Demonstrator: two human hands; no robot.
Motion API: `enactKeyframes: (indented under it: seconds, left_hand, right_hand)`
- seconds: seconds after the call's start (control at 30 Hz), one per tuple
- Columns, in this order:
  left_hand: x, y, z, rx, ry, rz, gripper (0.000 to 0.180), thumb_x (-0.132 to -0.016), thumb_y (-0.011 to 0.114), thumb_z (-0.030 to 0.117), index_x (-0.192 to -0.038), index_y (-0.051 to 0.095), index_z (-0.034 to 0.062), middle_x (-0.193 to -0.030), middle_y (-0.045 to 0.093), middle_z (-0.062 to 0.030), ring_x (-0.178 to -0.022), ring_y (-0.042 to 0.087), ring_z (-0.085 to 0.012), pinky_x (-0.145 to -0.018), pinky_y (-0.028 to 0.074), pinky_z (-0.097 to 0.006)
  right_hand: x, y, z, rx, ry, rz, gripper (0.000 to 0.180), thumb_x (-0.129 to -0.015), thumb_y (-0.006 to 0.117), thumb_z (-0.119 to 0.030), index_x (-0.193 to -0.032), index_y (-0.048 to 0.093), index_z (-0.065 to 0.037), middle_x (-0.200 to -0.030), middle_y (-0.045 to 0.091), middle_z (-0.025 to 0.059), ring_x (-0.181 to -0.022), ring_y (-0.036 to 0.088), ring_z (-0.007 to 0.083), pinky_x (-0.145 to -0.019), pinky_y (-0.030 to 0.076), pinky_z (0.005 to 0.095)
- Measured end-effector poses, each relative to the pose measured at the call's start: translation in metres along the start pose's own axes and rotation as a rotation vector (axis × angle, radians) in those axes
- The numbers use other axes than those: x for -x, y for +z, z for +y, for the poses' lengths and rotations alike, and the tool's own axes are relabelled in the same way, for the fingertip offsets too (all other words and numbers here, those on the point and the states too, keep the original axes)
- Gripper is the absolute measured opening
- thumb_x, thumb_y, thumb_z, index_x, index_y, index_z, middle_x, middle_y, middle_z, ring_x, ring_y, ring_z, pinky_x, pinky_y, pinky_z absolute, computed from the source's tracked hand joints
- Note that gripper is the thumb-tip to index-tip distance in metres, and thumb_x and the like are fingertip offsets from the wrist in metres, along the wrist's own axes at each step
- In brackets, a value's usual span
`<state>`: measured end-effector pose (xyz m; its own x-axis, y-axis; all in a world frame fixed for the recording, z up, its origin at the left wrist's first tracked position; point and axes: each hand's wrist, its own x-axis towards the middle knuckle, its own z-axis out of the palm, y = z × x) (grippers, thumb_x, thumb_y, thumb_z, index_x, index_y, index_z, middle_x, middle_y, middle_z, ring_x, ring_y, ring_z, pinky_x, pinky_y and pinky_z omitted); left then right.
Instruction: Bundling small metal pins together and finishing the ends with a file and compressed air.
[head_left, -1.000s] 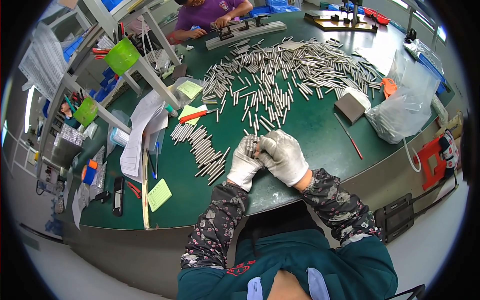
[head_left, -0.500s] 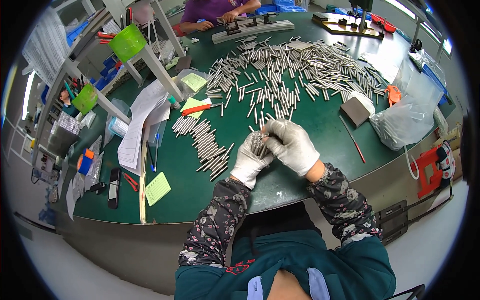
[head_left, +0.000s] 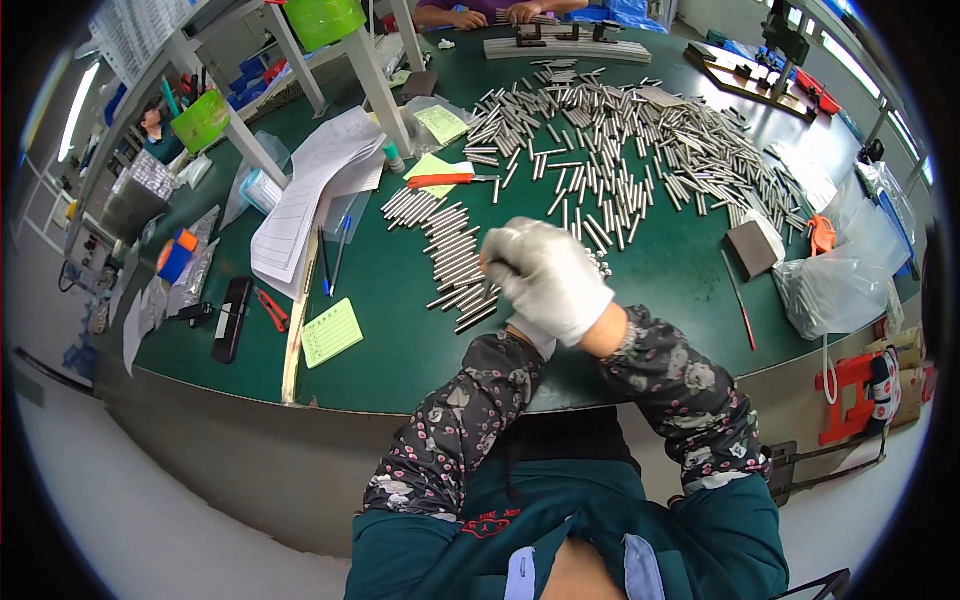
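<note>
- The right hand point(head_left: 556, 282), in a white glove, is raised in front of the chest and curled nearly into a fist; it covers most of the left hand point(head_left: 530, 335), so whether that one grips anything cannot be told
- A dark, thin end peeks out at the right hand's fingers near the top left, perhaps a small metal pin, but the view is too blurred to be sure
- Just beyond lies a neat row of metal pins point(head_left: 455, 262), laid side by side as if sorted
- Farther off, a loose heap of pins point(head_left: 640, 140) spreads across the green table point(head_left: 400, 340); they look slim, silvery and alike
- At the far edge, another person's hands point(head_left: 495, 15) rest
</note>
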<state>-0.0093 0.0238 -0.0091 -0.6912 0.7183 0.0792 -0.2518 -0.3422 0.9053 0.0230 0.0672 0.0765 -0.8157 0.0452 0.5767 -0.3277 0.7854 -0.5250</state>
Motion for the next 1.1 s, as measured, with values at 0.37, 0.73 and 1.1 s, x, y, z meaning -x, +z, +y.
enactKeyframes:
  seconds: [0.37,0.73,1.1]
  left_hand:
    - [0.001,-0.009,0.008,0.075,-0.048,-0.069,0.049,-0.064,0.061,-0.012,-0.107,0.047,0.0061,-0.098,0.053,0.0017,-0.088,0.052,-0.0079,-0.078,0.044,-0.021]
    - [-0.007,0.000,-0.007,0.006,-0.045,-0.113,0.045,-0.060,0.059,-0.014,-0.099,0.050,0.0058,-0.089,0.055,0.0030,-0.083,0.053,-0.0067,-0.073,0.044,-0.021]
    - [-0.009,-0.011,-0.023,0.018,0.094,-0.214,0.060,-0.059,0.072,-0.008,-0.112,0.044,0.0043,-0.097,0.057,-0.0033,-0.089,0.057,-0.0129,-0.078,0.048,-0.026]
  right_hand:
    - [-0.013,0.042,0.015,0.405,0.253,-0.318,0.013,-0.074,0.053,-0.017,-0.079,0.059,-0.007,-0.077,0.060,0.0131,-0.073,0.058,0.0290,-0.067,0.046,0.0374]
    - [0.052,-0.056,0.054,-0.400,0.535,0.245,0.035,-0.080,0.060,-0.029,-0.102,0.054,-0.003,-0.065,0.052,0.0006,-0.060,0.047,0.0069,-0.057,0.040,0.0188]
    - [0.090,-0.029,0.083,-0.746,0.477,-0.034,0.052,-0.072,0.067,-0.006,-0.117,0.044,0.003,-0.096,0.056,0.0028,-0.085,0.051,0.0068,-0.076,0.044,0.0204]
